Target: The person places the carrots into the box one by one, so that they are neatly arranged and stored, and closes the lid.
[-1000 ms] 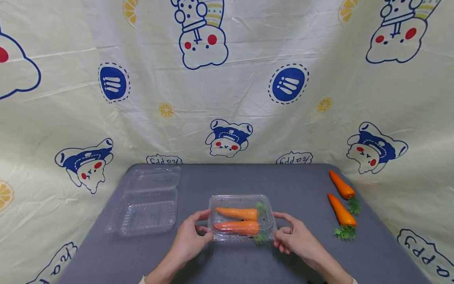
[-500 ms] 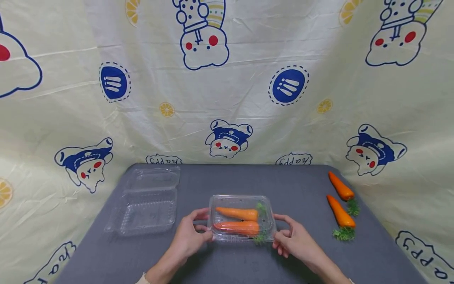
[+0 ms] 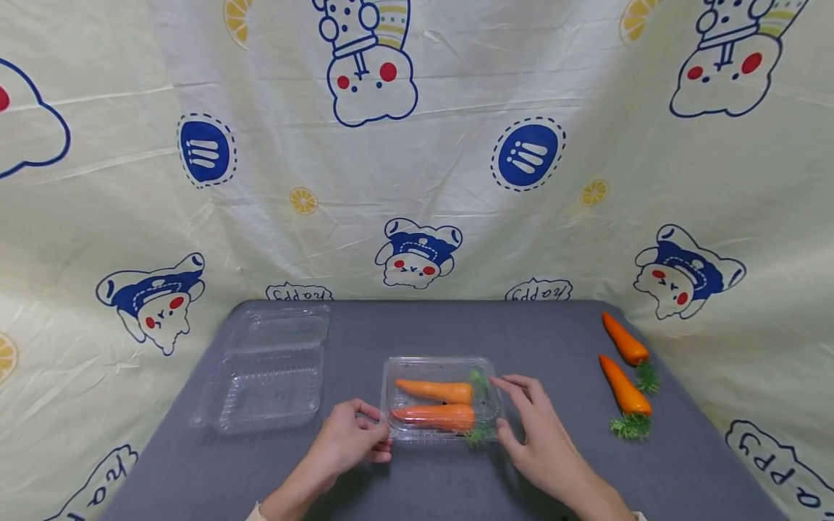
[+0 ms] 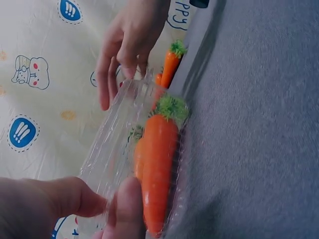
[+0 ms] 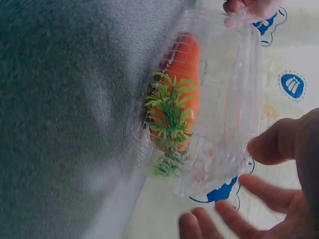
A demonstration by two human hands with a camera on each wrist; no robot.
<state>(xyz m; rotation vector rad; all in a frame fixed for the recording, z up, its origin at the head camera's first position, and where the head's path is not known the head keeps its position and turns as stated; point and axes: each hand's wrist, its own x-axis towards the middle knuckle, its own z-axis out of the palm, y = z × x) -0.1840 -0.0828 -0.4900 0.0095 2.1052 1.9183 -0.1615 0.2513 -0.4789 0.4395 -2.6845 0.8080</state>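
Note:
A clear plastic clamshell box point(image 3: 439, 369) lies on the table in front of me, its lid down over two orange carrots point(image 4: 159, 164) with green leafy tops. At its near left corner, my left hand point(image 3: 348, 438) pinches the rim between thumb and finger. My right hand point(image 3: 541, 434) is at the box's right side, fingers spread and extended. Its fingertips are right by the lid's edge, as the right wrist view also shows. Some leaves point(image 5: 172, 164) of a carrot top reach the box's right end wall.
A second clamshell box point(image 3: 274, 376) lies opened on the table's left side, with nothing inside. Two more carrots point(image 3: 625, 387) lie near the right edge. A patterned cloth point(image 3: 456, 181) hangs behind and beside the grey table point(image 3: 443, 329).
My right hand has let go of the box's right corner, its fingers opening and moving up along that side. My left hand has slid slightly toward me to the near left corner.

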